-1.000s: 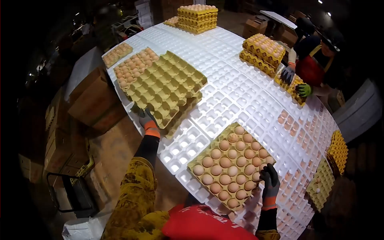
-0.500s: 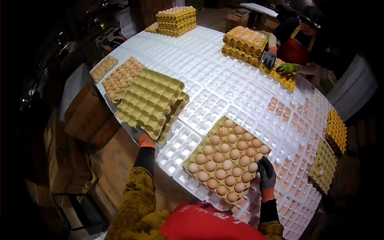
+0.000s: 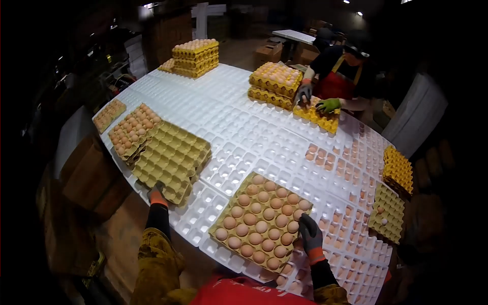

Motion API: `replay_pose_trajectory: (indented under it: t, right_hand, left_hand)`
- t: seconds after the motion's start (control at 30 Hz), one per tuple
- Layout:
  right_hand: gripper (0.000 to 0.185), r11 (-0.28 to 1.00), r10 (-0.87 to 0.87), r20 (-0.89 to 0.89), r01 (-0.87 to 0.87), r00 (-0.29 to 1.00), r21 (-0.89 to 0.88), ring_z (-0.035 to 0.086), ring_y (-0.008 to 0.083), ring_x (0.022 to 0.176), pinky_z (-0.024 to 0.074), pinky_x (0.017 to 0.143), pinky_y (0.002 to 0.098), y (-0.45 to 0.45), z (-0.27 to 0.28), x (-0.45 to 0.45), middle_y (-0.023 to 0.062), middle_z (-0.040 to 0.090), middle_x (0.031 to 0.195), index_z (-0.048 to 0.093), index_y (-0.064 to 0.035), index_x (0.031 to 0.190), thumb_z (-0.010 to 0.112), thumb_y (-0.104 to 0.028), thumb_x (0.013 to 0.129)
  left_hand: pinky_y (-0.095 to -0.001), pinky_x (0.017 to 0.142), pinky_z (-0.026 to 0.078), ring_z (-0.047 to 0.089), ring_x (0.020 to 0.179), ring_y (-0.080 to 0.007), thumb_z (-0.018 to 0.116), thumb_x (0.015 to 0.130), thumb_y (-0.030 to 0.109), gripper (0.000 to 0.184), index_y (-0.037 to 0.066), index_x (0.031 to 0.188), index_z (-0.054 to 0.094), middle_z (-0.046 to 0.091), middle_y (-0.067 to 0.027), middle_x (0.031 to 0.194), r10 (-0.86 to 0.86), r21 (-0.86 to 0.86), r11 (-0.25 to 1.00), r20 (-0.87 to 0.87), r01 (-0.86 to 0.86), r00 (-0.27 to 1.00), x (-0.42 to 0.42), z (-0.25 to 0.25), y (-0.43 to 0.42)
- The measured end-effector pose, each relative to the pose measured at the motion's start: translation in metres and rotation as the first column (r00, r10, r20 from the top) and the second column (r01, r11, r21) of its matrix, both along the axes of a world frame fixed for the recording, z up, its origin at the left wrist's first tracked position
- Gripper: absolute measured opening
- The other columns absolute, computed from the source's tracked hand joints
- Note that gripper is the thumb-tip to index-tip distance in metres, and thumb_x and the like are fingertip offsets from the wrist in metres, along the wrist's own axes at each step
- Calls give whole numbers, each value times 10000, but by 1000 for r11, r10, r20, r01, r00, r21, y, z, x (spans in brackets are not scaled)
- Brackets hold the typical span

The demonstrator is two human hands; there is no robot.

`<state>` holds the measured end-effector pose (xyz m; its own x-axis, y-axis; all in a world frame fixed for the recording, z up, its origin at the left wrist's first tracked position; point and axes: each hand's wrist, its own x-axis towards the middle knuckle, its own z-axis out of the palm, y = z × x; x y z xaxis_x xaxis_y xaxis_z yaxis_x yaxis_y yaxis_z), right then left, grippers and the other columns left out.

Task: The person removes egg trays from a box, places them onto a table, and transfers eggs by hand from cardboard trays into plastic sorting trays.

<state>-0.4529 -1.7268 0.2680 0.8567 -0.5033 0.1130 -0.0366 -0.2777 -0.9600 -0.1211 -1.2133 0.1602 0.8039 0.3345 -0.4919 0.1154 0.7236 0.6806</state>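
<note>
My left hand (image 3: 157,193), in a dark glove with an orange cuff, grips the near edge of an empty cardboard egg tray (image 3: 170,155). That tray lies on another one, partly against a tray of eggs (image 3: 134,128). My gloved right hand (image 3: 310,234) holds the right edge of a full egg tray (image 3: 226,207) in front of me, its fingertips close to the edge eggs. Brown eggs (image 3: 261,226) fill this tray's cups. Its underside and part of my right thumb are hidden.
White moulded plastic trays (image 3: 231,132) cover the table, with eggs in the right-hand cups. Yellow egg-tray stacks (image 3: 195,58) stand at the back. Across the table a co-worker (image 3: 338,76) handles a yellow tray (image 3: 317,120). Other trays (image 3: 387,213) lie at the right edge.
The empty top tray now sits more squarely over the one below, my left hand still at its edge. My right hand stays at the full tray. The whole view has shifted.
</note>
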Motion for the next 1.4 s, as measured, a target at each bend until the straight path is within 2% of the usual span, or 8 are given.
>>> replay_pose_trajectory:
  t: [0.13, 0.2, 0.3, 0.37, 0.97, 1.13, 1.27, 1.4]
  right_hand:
    - [397, 979, -59, 32, 52, 998, 197, 661, 176, 1068, 554, 894, 316, -4, -17, 9, 102, 686, 1229, 584, 2, 1371, 637, -120, 997]
    - [356, 952, -133, -28, 136, 991, 275, 669, 165, 1052, 534, 902, 298, -4, -20, 11, 95, 702, 1204, 608, 22, 1329, 615, -128, 1007]
    - [360, 952, -199, -16, 197, 980, 234, 668, 153, 953, 552, 807, 298, 0, -19, 17, 89, 708, 1128, 615, -3, 1335, 618, -163, 1013]
    - [347, 952, -230, -20, 230, 973, 204, 657, 139, 944, 538, 801, 287, -4, -29, 16, 79, 709, 1106, 618, -4, 1330, 613, -146, 1014]
    - [364, 951, -275, -33, 277, 961, 135, 683, 180, 977, 576, 795, 319, -6, -31, 16, 97, 705, 1140, 621, -43, 1345, 627, -200, 1017]
    - [379, 960, -251, -19, 251, 968, 124, 682, 190, 1019, 570, 838, 333, 6, -23, 24, 93, 699, 1173, 607, -49, 1368, 619, -201, 1021]
    - [388, 952, -305, -85, 303, 949, -33, 672, 182, 1077, 565, 855, 333, 0, -22, 1, 102, 671, 1280, 601, -46, 1378, 629, -161, 1009]
    - [373, 941, -337, -96, 339, 937, 0, 630, 150, 1105, 510, 957, 293, 41, 14, -28, 77, 669, 1274, 602, -15, 1354, 629, -80, 987]
  left_hand:
    - [-374, 672, 552, 674, 821, -248, 761, 847, 156, 466, 24, 1274, 629, 699, -92, 993, -146, 132, 984, 192, 122, 970, -3, -8, 24]
    - [-313, 448, 425, 547, 454, -151, 685, 909, 154, 454, 96, 1352, 604, 650, -46, 743, -678, 935, 355, 263, -8, 687, -21, -15, 49]
    - [-356, 635, 556, 668, 711, -219, 668, 923, 181, 413, 83, 1319, 606, 692, -79, 918, -470, 270, 878, 330, 395, 819, -15, 11, 34]
    - [-371, 731, 589, 688, 850, -245, 702, 894, 164, 376, 66, 1249, 625, 689, -96, 1001, -142, -104, 982, 159, 160, 977, -18, 68, -6]
    - [-398, 920, 555, 661, 1068, -278, 683, 898, 178, 393, 34, 1257, 611, 687, -116, 1147, -163, 299, 954, 578, -22, 800, 146, 181, 170]
    - [-423, 992, 489, 576, 1225, -282, 822, 822, 317, 874, -33, 1483, 370, 588, -144, 1363, -212, 804, 587, 37, 97, 976, 261, 97, 291]
    - [-393, 1076, 431, 541, 1294, -289, 777, 883, 197, 694, -58, 1443, 455, 553, -172, 1440, -134, 875, -5, 480, -485, 867, 225, 123, 243]
    - [-337, 1087, 442, 548, 1304, -200, 591, 1012, 77, 433, -14, 1431, 528, 575, -121, 1445, -737, 896, 440, 325, 55, 592, 88, 151, 55]
